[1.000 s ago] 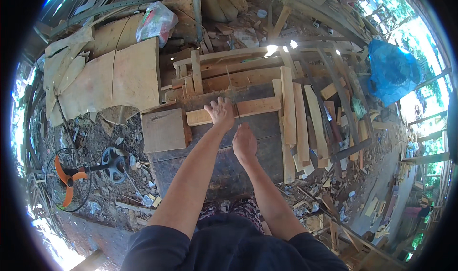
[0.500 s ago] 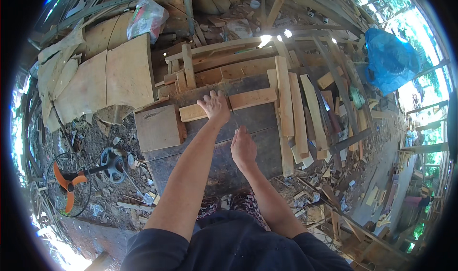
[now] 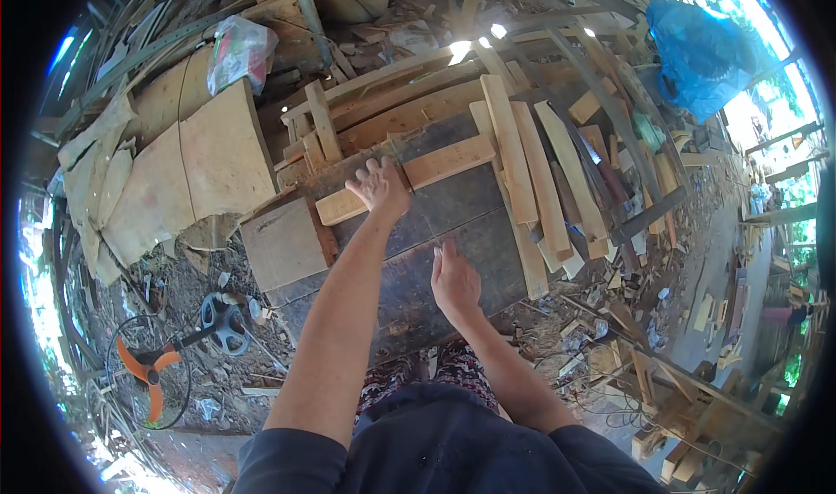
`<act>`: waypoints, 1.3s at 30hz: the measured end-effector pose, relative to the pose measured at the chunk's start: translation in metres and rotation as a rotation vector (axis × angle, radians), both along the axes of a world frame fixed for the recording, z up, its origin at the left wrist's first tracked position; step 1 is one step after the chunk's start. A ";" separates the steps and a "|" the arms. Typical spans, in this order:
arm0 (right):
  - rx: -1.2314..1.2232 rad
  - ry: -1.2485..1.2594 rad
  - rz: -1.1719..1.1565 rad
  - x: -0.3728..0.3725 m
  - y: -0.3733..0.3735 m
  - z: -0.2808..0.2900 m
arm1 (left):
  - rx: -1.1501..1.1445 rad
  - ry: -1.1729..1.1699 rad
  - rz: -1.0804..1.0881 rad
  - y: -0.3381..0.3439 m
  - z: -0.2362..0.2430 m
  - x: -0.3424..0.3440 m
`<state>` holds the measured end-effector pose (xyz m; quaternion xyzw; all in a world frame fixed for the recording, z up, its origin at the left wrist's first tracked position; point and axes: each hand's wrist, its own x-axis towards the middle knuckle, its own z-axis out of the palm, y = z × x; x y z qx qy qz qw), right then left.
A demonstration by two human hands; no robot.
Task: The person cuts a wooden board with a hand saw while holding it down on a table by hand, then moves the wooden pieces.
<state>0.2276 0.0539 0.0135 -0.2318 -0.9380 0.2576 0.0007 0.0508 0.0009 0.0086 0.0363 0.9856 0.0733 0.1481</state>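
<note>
Left hand (image 3: 380, 191): fingers spread, pressing down on the wooden batten (image 3: 448, 161) rather than wrapping round it. Right hand (image 3: 456, 278): curled closed, nearer the body, apparently gripping a thin handsaw (image 3: 406, 177); its handle is hiding inside the fist, and its dark line is showing faintly, crossing the batten just right of the left hand.

Work piece: batten, lying beneath the left hand and reaching out to both sides of it, ahead of the right hand.

Step, as judged: a crosswise cut is being made, one hand steadying, one sawing. Next stroke is calling for firm downward pressure from the left, fingers staying off the blade line, and a straight run from the right.

Edges: batten's right end is meeting the loose planks (image 3: 508, 146), right of and ahead of the right hand. Square-faced wooden block (image 3: 286, 250) is sitting left of and nearer the body than the left hand, close by the batten's left end. Upright wooden stub (image 3: 322, 120) is standing beyond the left hand.

Open room: dark workbench (image 3: 470, 205) boards are showing between right fist and batten, and again toward the body; leftward, the forearm is limiting the right hand's swing.
</note>
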 end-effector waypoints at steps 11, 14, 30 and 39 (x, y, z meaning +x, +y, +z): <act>-0.077 -0.046 -0.026 0.005 0.004 -0.005 | -0.058 -0.083 -0.003 0.000 0.003 0.000; -0.051 -0.078 -0.032 -0.010 0.012 -0.001 | -0.015 -0.029 -0.059 0.006 0.007 -0.001; -0.168 -0.031 -0.022 -0.065 0.020 -0.001 | -0.011 0.033 -0.048 0.013 0.003 0.000; -0.223 0.034 -0.054 -0.051 0.024 -0.002 | -0.093 0.015 -0.078 0.022 0.010 0.002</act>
